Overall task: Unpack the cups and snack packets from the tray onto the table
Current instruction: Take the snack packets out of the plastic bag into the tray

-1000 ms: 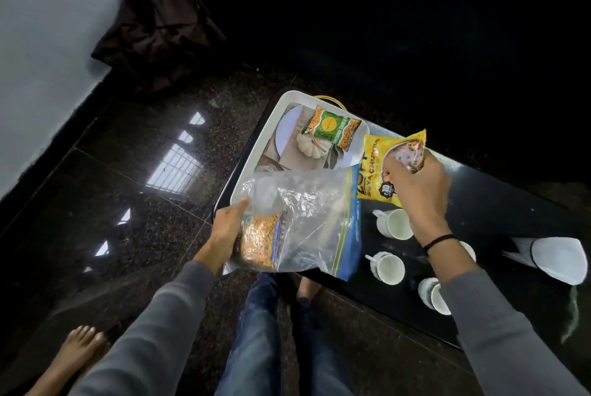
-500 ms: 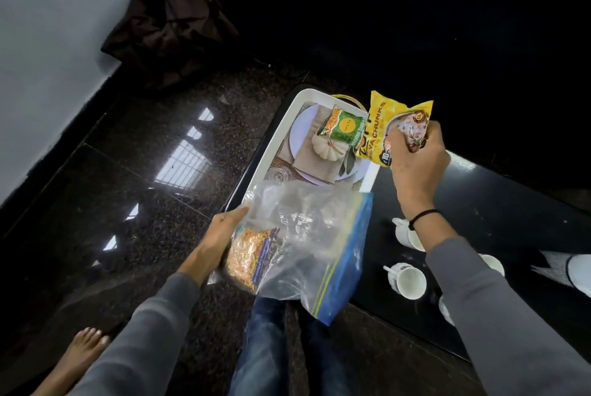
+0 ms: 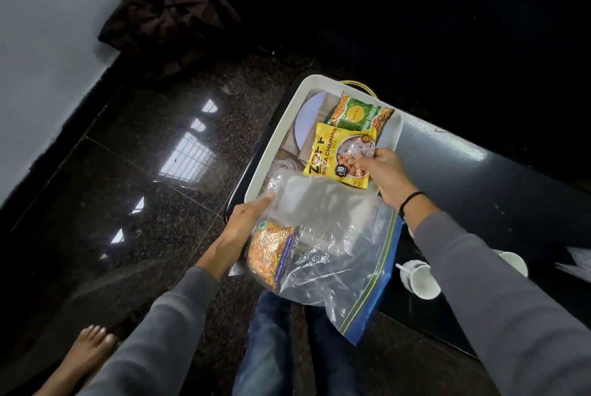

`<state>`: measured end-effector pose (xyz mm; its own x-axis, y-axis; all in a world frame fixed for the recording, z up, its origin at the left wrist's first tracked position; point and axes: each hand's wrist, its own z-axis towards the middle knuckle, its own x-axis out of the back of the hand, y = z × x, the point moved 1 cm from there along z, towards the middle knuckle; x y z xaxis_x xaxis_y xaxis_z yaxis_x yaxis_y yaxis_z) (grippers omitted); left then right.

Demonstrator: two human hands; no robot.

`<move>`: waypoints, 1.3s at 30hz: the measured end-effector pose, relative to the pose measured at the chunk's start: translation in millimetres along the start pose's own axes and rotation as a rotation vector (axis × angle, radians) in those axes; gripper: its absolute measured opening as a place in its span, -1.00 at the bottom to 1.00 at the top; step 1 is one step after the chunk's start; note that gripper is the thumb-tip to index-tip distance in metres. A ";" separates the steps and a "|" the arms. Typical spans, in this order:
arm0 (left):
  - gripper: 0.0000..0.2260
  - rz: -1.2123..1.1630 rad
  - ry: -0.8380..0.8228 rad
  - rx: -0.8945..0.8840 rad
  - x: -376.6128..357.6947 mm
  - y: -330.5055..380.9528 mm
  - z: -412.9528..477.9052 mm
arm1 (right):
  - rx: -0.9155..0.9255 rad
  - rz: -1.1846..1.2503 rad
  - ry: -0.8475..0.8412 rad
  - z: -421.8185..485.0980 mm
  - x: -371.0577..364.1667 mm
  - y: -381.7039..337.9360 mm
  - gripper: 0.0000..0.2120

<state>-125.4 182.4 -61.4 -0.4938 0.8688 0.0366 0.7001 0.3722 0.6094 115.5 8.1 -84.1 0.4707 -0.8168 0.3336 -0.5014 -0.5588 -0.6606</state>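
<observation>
Glossy black desk [image 3: 479, 191] with a white rectangular tray [image 3: 275, 146] at its left end. Left hand [image 3: 238, 229] grips a clear zip-top plastic bag [image 3: 332, 255]. Right hand [image 3: 382, 171] pinches a yellow soya chunks packet [image 3: 332, 155] over the tray, overlapping a green snack packet [image 3: 358, 115]. White ceramic cup [image 3: 419, 280] sits on the desk.

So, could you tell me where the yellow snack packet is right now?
The yellow snack packet is over the white tray, pinched by the right hand, overlapping the green packet.
</observation>
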 end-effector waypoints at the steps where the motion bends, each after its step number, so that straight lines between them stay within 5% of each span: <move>1: -0.64 -0.001 -0.005 -0.007 -1.3 0.1 0.0 | -0.002 -0.043 0.042 -1.5 4.1 1.3 -0.78; 8: -0.62 -0.027 -0.009 -0.033 -8.6 5.6 -1.6 | 0.070 -0.031 0.129 -38.7 37.4 -0.2 -0.91; 17: -0.67 -0.099 0.005 0.005 -23.6 12.1 -4.5 | 0.196 0.339 0.264 -133.1 71.7 7.9 -0.88; 25: -0.58 -0.192 0.057 0.025 -35.8 8.0 0.5 | 0.116 0.780 0.383 -162.9 70.2 22.7 -0.74; 28: -0.63 -0.214 0.096 0.003 -37.8 8.7 0.6 | -0.035 0.782 0.253 -164.8 64.8 17.8 -0.79; 34: -0.74 -0.136 0.066 -0.015 -43.8 5.8 2.8 | -0.210 0.622 -0.324 -162.8 46.6 10.2 -0.84; 39: -0.69 -0.120 0.064 -0.073 -52.1 18.4 3.2 | -0.256 0.233 -0.344 -130.2 41.2 54.2 -0.65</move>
<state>-85.1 145.0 -54.7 -0.6051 0.7961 0.0095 0.5962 0.4451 0.6681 13.2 -74.5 -18.6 0.5161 -0.8534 -0.0735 -0.7637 -0.4196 -0.4906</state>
